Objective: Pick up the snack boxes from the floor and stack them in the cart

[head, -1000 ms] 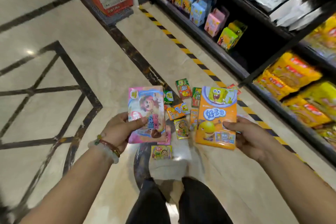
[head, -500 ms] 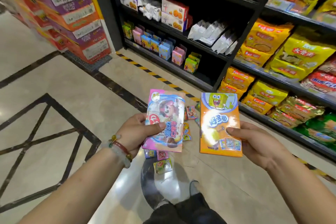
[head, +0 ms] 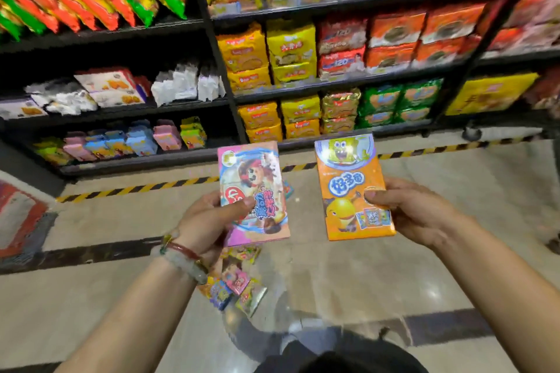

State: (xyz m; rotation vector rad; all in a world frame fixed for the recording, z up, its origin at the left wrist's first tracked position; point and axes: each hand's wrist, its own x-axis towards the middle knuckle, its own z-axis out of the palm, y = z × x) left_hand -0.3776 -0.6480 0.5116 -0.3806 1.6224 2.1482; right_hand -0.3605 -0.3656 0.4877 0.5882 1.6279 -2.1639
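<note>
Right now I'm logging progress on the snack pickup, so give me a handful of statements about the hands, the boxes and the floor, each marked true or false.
1. The left hand holds the pink box. True.
2. The right hand is empty. False: it grips the orange box, thumb on its front.
3. Small snack boxes lie on the floor below the left wrist. True.
4. The two held boxes are stacked on each other. False: they are held apart, side by side.
5. A cart stands in front of the shelves. False: no cart shows in this view.
</note>
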